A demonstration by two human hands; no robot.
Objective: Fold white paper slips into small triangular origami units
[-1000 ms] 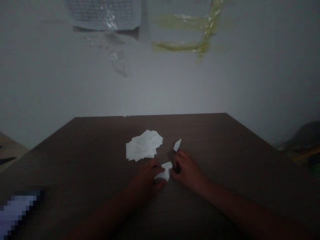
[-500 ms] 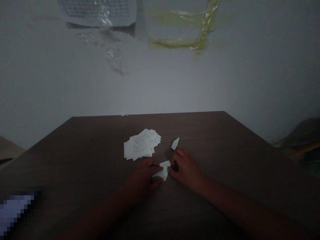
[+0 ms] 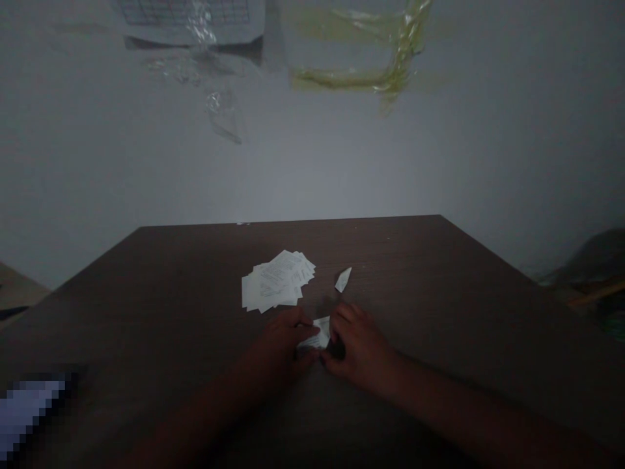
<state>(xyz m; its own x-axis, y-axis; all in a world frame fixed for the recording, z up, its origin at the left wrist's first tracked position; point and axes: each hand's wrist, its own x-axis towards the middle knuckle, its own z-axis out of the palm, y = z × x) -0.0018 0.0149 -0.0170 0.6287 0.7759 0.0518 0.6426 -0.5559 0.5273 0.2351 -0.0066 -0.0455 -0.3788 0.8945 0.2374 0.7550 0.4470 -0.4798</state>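
A small piece of printed paper (image 3: pixel 322 324), partly folded, lies on the table between my hands. My left hand (image 3: pixel 288 342) grips its left side, with thumb and fingers closed on it. At its right edge, my right hand (image 3: pixel 359 342) has thumb and fingertips pressed on the paper, the fingers curled. Part of the paper is hidden under the fingers. Just beyond my right hand rests a small folded paper piece (image 3: pixel 344 279). Farther left, a fanned pile of printed paper sheets (image 3: pixel 278 281) lies flat.
The dark wooden table (image 3: pixel 170 280) meets a pale wall (image 3: pixel 332 156). Taped on the wall are a gridded sheet (image 3: pixel 224 14) and yellow tape (image 3: pixel 351 81). A pixelated, bright flat object (image 3: pixel 29 410) lies at the lower left.
My right hand has shifted slightly down and left along the paper's right edge, its thumb now near the lower corner. My left hand stays about where it was.
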